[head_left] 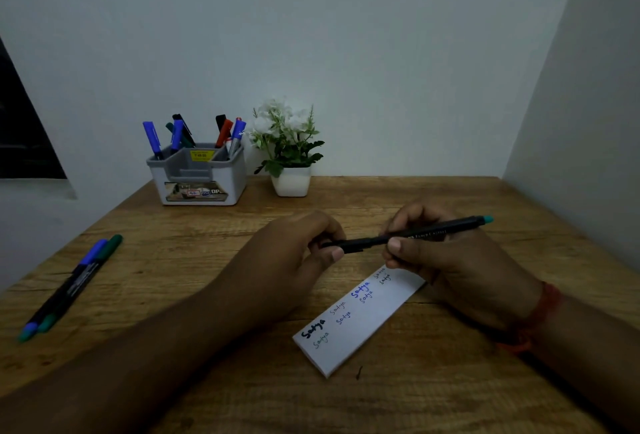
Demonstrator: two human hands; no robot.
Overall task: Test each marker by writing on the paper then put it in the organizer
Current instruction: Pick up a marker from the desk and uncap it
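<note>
Both hands hold one black marker (422,234) with a teal end, level above the table's middle. My right hand (446,257) grips its barrel. My left hand (298,253) pinches its left end, where the cap is. Below them lies a white strip of paper (367,326) with the same word written several times in black, blue and green. The grey organizer (204,177) stands at the back left of the table with several blue, red, black and green markers upright in it. Two markers (76,281), one blue and one green, lie on the table at the far left.
A white pot of white flowers (289,156) stands right of the organizer. The wooden table (450,381) meets walls at the back and on the right. A red thread band is on my right wrist (540,315).
</note>
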